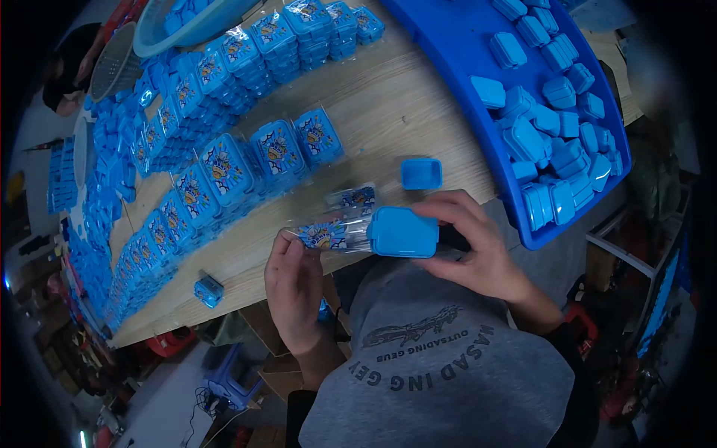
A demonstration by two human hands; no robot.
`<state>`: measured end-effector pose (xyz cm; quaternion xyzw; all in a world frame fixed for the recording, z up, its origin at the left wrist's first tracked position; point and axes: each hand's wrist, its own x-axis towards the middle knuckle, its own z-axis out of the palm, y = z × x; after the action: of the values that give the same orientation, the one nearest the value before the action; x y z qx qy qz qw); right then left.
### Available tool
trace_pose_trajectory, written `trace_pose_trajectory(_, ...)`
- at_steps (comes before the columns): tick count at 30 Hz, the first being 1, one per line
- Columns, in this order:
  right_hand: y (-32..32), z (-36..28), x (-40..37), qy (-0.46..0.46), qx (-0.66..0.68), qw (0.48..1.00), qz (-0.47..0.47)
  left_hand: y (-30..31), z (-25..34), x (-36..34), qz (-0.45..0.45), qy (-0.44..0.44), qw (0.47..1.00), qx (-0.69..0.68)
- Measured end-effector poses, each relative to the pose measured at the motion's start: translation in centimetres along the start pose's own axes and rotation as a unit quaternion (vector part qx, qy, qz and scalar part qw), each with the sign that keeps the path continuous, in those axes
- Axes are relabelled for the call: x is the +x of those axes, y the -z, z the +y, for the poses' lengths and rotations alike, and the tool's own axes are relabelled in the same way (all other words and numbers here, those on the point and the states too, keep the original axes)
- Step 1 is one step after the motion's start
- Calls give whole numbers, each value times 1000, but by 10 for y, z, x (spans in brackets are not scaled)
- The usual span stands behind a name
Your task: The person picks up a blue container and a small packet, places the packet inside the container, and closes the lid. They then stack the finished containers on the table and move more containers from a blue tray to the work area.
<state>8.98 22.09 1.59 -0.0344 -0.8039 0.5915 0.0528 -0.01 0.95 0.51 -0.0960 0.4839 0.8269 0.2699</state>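
My left hand (293, 291) pinches the closed end of a clear plastic bag (327, 234) that has a colourful cartoon print. My right hand (478, 250) grips a light-blue lidded plastic box (404, 232) by its right end, thumb below and fingers above. The box's left end meets the bag's right end, close over the table's front edge. Just behind the bag, a stack of printed clear bags (357, 196) lies on the table. A small open blue container (422, 173) sits beyond the box, its hollow side up.
Rows of bagged, printed blue boxes (224, 168) cover the left of the wooden table (399, 97). A large blue tray (448, 45) of loose boxes stands at right. One small wrapped box (208, 290) lies near the front edge; a light-blue basin (149, 37) is at the back.
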Motion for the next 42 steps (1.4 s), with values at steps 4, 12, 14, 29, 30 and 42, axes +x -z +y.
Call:
trace_pose_trajectory(4,6,0,4,23,-13,1000,15,-4,2,-9,-13,-6,996,87)
trace_pose_trajectory(12,8,1,4,42,-2,999,-17,-24,-5,-15,-9,-68,995,69)
trace_pose_trajectory(14,4,0,4,50,-5,999,-10,-9,-27,-16,5,-178,984,-11)
trace_pose_trajectory(29,-3,-3,7,152,-25,988,-30,-27,-9,-18,10,-258,930,260)
trace_pose_trajectory(30,-3,-2,7,158,-23,986,-41,-26,-7,-20,4,-246,927,283)
trace_pose_trajectory(42,-29,10,15,253,82,963,30,-40,-17,-20,54,-303,948,79)
